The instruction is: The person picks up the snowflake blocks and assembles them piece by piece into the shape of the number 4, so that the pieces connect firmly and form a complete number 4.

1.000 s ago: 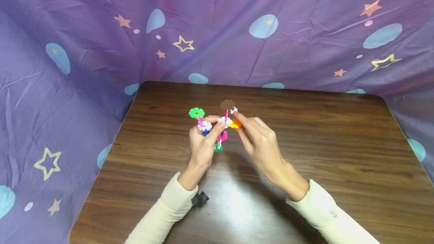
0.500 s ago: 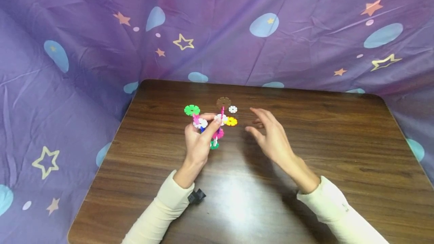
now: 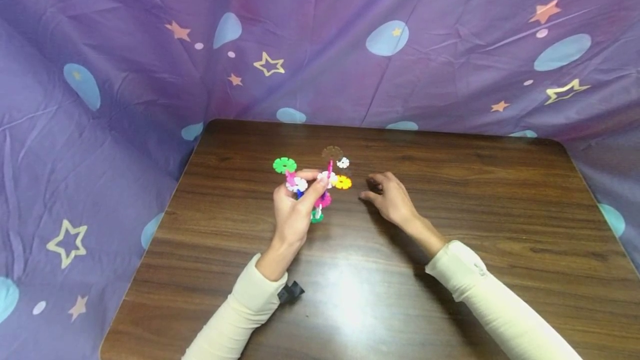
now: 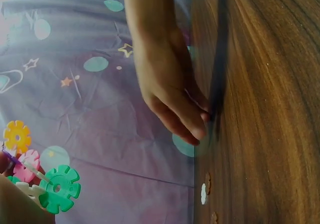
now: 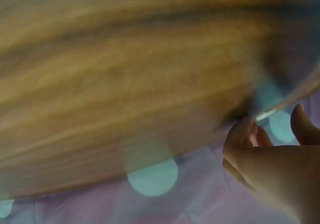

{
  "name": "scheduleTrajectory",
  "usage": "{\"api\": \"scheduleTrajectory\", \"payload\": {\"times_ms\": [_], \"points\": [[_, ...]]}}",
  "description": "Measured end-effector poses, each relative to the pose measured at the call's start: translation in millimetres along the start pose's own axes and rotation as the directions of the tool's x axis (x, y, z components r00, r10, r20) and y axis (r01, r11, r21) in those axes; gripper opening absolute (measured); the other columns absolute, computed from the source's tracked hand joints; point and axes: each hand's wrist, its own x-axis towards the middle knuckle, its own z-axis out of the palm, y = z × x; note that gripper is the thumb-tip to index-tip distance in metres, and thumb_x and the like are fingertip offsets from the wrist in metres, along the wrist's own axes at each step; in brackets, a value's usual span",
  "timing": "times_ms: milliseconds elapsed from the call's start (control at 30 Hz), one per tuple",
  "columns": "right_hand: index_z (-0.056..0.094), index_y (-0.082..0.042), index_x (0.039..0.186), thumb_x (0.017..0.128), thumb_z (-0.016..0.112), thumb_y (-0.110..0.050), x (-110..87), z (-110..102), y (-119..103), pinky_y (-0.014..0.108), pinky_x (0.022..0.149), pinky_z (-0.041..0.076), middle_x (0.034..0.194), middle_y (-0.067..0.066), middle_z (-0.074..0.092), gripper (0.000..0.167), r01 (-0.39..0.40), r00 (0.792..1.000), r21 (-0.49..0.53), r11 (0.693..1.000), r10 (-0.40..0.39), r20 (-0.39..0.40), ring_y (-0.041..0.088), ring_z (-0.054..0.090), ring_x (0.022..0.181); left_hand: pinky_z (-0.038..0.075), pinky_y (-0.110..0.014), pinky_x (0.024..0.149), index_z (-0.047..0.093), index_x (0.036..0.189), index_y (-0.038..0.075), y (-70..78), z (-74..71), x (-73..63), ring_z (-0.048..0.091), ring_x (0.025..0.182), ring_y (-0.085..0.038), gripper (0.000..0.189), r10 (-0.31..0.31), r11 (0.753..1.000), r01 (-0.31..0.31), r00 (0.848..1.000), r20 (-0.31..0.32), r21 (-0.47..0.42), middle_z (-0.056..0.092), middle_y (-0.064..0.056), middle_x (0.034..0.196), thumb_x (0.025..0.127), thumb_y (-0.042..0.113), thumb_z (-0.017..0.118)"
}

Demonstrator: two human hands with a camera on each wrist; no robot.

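My left hand (image 3: 292, 213) grips a cluster of interlocking notched plastic discs, its thumb pressed on a white disc (image 3: 327, 178). Branching from the cluster are a bright green disc (image 3: 284, 165), pink pieces, a yellow-orange disc (image 3: 342, 182) and a darker green disc (image 4: 59, 189) near the bottom. To the right, my right hand (image 3: 395, 199) is low over the table with loosely bent fingers, and nothing shows between its thumb and fingers (image 5: 240, 139). On the table, a loose white disc (image 3: 343, 163) lies beyond the cluster, beside a brown disc (image 3: 332, 152).
The dark wood-grain table (image 3: 480, 210) runs back to a purple cloth (image 3: 320, 43) printed with stars and blue spots. In the left wrist view another brown disc (image 4: 214, 218) lies near the loose white one. A small black device (image 3: 291, 291) sits at the left cuff.
My right hand has left the cluster, drawn away to the right and come down close to the table, its fingers now more bent. The left hand still holds the discs nearly in place.
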Motion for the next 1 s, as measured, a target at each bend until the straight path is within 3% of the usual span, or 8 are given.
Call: {"api": "scheduleTrajectory", "payload": {"times_ms": [267,567,1000], "points": [[0.065,0.006,0.13,0.091,0.079,-0.025,20.0,18.1,-1.4,0.054,0.104,0.045,0.121,0.026,0.066,0.052,0.013,0.999,-0.033,0.999,-0.014,-0.047,0.044,0.056,0.117,0.059,-0.02,0.061,0.066,0.102,-0.021,2.0,1.2,0.5,0.07,0.068,-0.008,0.023,0.003,1.0,-0.002,1.0,0.011,-0.017,0.077,0.007,0.089,0.088,-0.004,0.071],[0.065,0.006,0.129,0.091,0.074,-0.017,37.2,27.7,-10.9,0.052,0.099,0.046,0.116,0.026,0.065,0.045,-0.006,0.998,-0.101,0.995,0.0,-0.058,0.044,0.056,0.111,0.059,-0.02,0.061,0.069,0.099,-0.015,1.7,1.5,0.9,0.068,0.066,-0.005,0.016,0.004,1.0,-0.004,1.0,0.022,-0.02,0.076,0.007,0.089,0.088,-0.004,0.072],[0.067,0.004,0.126,0.091,0.073,-0.017,47.9,37.2,-14.7,0.052,0.098,0.047,0.111,0.024,0.066,0.041,-0.013,0.998,-0.123,0.992,0.004,-0.066,0.043,0.057,0.109,0.059,-0.02,0.062,0.067,0.101,-0.019,2.4,-0.2,-1.2,0.069,0.069,-0.007,0.021,-0.009,1.0,0.009,1.0,0.016,-0.007,0.076,0.007,0.089,0.087,-0.005,0.072]]}}
